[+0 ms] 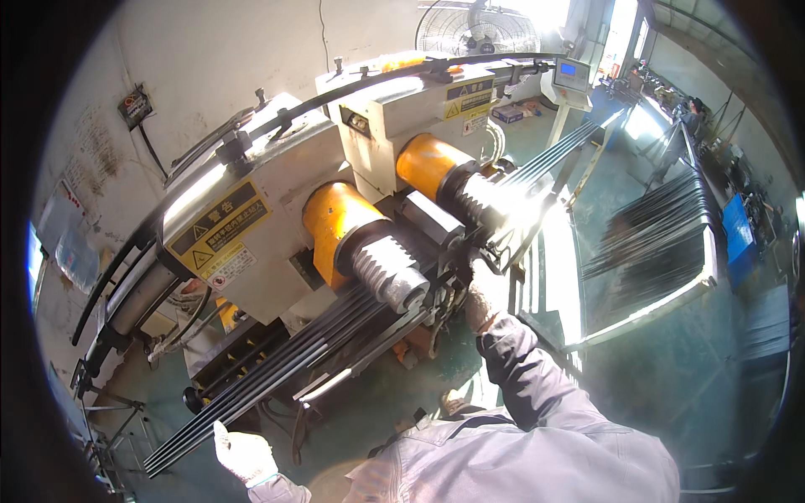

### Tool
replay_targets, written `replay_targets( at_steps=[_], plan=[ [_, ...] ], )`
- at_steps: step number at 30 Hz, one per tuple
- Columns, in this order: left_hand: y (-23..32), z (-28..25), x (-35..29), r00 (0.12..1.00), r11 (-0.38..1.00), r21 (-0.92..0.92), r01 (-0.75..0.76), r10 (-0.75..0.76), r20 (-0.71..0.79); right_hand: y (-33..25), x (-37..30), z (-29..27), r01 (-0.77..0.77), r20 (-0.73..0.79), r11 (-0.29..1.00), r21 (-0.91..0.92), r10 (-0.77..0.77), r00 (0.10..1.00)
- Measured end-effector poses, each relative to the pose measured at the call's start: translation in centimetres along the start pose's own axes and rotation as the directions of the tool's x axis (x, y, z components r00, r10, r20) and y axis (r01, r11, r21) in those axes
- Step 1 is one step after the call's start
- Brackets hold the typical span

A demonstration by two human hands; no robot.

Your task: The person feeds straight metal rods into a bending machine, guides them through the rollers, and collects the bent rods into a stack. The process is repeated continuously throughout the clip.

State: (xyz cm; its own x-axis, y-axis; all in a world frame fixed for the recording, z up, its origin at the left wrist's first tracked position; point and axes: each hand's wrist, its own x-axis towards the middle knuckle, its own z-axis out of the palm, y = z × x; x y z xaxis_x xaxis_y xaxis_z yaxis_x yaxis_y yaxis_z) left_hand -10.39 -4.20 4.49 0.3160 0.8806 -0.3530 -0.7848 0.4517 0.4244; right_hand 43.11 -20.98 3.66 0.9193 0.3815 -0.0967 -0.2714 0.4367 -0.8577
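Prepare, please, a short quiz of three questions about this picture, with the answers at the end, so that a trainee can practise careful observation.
1. Multiple choice: Which hand is nearer to the lower-left ends of the long dark rods?
A) the left hand
B) the right hand
C) both equally
2. True or false: The large fan stands at the lower left of the picture.
3. Fill in: The two big cylinders on the machine are coloured ____.

Key: 1. A. 2. False; the fan is at the top. 3. Orange.
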Motion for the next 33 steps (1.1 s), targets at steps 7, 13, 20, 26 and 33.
replay_targets(
  at_steps=[7, 13, 20, 26, 33],
  plan=[
    [0.5, -0.8, 1.6, 0.992, 0.974, 0.224, -0.030, 0.001, 0.129, 2.5, 5.8, 0.1, 0.263, 0.252, 0.850, -0.456, -0.160, 0.954],
    [1.3, 5.7, -0.9, 0.919, 0.839, 0.380, -0.388, 0.383, 0.094, 1.7, 6.4, -0.9, 0.612, 0.600, 0.076, -0.787, -0.135, 0.789],
    [4.9, 21.7, -2.5, 0.658, 0.483, 0.564, -0.670, 0.738, 0.150, 0.9, 7.0, 1.2, -0.080, 0.375, 0.981, -0.176, 0.142, 0.916],
    [0.5, 31.4, -1.6, 0.605, 0.394, 0.523, -0.756, 0.726, 0.327, -1.1, 8.4, 1.6, 0.065, 0.269, 0.935, -0.348, 0.034, 0.963],
    [-6.0, 40.3, -2.5, 0.548, 0.224, 0.548, -0.805, 0.634, 0.545, 0.6, 10.7, 0.4, 0.583, 0.484, 0.557, -0.592, -0.332, 0.809]
  ],
)
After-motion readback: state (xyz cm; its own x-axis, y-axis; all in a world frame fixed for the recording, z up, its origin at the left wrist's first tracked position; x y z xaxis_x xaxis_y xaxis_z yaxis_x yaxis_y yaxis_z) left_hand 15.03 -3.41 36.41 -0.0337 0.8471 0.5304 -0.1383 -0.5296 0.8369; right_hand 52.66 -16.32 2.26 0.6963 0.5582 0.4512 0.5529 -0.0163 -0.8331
